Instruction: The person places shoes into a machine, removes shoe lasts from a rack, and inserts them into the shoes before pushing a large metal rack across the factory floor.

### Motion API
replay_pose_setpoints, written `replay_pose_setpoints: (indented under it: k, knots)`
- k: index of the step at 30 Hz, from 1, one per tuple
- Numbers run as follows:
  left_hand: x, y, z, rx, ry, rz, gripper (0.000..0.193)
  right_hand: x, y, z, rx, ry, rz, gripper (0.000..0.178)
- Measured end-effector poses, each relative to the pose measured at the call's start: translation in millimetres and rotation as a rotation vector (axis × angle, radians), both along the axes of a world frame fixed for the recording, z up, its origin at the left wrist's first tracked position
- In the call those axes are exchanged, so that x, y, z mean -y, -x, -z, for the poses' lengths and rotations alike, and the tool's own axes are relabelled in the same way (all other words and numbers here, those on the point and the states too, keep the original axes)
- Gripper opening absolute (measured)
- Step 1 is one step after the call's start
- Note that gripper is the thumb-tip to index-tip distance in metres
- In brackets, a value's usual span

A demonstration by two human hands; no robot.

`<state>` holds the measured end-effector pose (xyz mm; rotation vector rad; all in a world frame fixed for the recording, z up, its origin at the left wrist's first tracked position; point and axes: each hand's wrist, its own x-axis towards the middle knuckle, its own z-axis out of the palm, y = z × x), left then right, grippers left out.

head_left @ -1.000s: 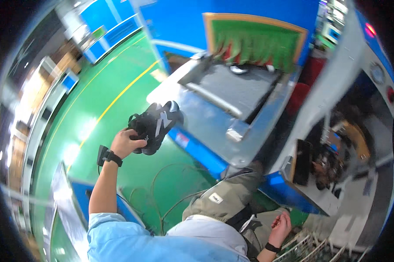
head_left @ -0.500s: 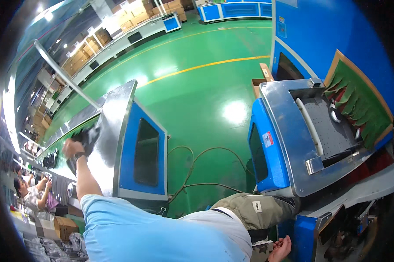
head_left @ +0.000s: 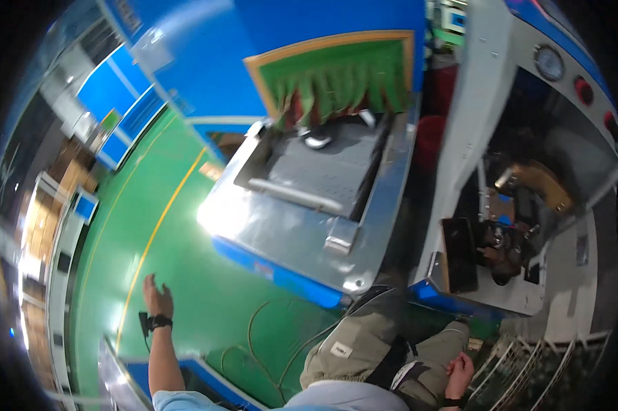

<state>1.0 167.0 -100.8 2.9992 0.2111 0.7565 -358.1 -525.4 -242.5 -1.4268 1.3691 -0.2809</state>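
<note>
My left hand is held out over the green floor, its fingers apart and nothing in them. A dark band circles that wrist, with a small dark piece beside it. Low beside my right thigh hangs my right hand, its fingers loosely curled and no object visible in it. Ahead stands a metal-topped machine with a grey perforated bed and a white bar across its near end. A white curved piece lies on the bed at the green fringed curtain. Neither hand touches the machine.
On the right, another machine has a gauge, red knobs and dark and brown parts inside. A wire rack stands near my right hand. Cables run over the floor. At lower left is a metal machine corner.
My view has swung right. My left hand has left the machine on the left, where it was at a dark item, and is now in the air. My right hand still hangs low.
</note>
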Motion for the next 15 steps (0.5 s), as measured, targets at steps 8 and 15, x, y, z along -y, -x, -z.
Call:
replay_pose_setpoints:
  k: [8, 15]
  knots:
    - [327, -282, 34, -0.160, 0.062, 0.742, 0.067, -12, 52, 54, 0.068, 0.202, 0.075, 0.034]
    - [530, -421, 63, -0.291, 0.606, -0.146, 0.129, -18, 6, 11, -0.205, 0.257, -0.155, 0.039]
